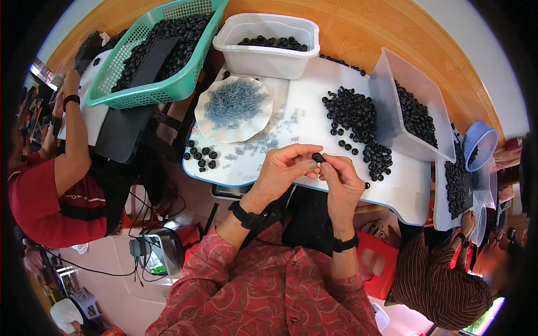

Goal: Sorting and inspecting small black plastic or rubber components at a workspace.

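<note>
A small black round part with a hollow look is pinched between my two hands, above the front edge of the white table. Thumb and fingertips of my left hand grip it from one side. From the other side, my right hand closes on it too; a second tiny piece at the fingertips cannot be made out. Left of my hands lies a small group of similar black parts. Beyond it, a scalloped white plate holds a heap of tiny translucent grey-blue pieces, with more scattered beside it.
Black parts lie in a pile right of centre. A translucent bin stands on its right, a white tub at the back, a green basket at back left. Co-workers sit on both sides. Cables hang at left.
</note>
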Tool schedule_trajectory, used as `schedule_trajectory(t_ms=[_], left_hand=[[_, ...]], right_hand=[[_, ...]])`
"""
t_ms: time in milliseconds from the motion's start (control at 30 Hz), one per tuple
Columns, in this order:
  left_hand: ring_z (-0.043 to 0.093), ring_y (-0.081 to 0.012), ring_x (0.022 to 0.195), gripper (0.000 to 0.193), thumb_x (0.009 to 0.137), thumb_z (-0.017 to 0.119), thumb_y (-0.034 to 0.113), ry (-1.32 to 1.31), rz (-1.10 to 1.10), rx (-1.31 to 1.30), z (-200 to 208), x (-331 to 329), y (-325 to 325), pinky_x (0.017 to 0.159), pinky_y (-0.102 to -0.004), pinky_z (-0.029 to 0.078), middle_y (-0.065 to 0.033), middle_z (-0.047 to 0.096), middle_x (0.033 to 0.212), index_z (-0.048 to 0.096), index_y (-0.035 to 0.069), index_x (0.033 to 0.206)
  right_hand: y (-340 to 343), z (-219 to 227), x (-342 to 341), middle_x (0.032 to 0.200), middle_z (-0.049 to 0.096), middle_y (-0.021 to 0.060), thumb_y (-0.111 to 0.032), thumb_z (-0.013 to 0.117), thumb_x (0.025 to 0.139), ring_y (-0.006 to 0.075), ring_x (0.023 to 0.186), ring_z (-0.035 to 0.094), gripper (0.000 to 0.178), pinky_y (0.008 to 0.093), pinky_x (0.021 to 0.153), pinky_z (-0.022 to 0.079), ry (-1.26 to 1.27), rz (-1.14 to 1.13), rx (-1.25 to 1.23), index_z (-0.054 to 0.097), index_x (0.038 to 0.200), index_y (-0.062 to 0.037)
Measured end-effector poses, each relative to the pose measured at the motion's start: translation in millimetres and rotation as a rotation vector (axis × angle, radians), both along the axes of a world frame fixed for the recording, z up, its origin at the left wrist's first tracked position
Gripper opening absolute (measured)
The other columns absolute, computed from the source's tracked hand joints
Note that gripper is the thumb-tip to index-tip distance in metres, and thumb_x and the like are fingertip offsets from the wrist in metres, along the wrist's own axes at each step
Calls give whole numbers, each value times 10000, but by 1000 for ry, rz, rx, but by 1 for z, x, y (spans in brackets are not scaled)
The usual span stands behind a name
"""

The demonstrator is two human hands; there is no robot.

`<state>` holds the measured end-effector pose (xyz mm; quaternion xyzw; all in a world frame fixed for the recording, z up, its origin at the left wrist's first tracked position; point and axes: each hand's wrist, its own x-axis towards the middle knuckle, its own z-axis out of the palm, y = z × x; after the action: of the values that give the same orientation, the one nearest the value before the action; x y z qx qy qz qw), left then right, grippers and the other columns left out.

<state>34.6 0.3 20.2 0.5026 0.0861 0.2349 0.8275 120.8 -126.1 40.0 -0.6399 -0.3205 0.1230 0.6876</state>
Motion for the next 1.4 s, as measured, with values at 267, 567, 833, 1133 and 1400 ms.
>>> schedule_trajectory(t_ms=[267,567,833,1133,1400], left_hand=[[668,-139,814,321,915,628,-44,-91,-40,-238,-4,-9,-4,738,-243,572,-95,673,961,616,-39,1236],[663,-131,802,316,910,643,-35,-109,-47,-222,-5,-16,-6,741,-240,563,-92,681,958,619,-39,1225],[628,-95,803,303,898,670,-21,-31,42,15,-5,-18,-9,730,-226,540,-57,673,957,641,-14,1199],[623,-87,819,251,884,692,-4,-4,170,256,6,-24,-11,708,-222,534,-48,649,996,681,-16,1134],[657,-99,791,204,874,695,-15,45,170,322,9,-26,-9,707,-223,554,-66,695,938,689,-26,1078]], right_hand=[[-4,12,-8,972,617,36,27,641,919,78,804,573,160,202,692,466,-15,51,-15,693,1071,17],[-5,16,-14,974,619,38,1,650,927,84,833,594,137,203,713,485,20,74,6,688,1057,22],[-5,18,-17,827,675,35,-82,652,953,71,686,603,159,197,614,493,188,43,-81,682,1072,20],[-7,16,-13,841,686,63,-77,649,952,90,687,632,159,206,595,515,340,131,-52,675,1057,39],[-8,16,-13,862,691,67,-49,636,952,88,705,637,140,205,621,523,319,134,-89,674,1055,37]])
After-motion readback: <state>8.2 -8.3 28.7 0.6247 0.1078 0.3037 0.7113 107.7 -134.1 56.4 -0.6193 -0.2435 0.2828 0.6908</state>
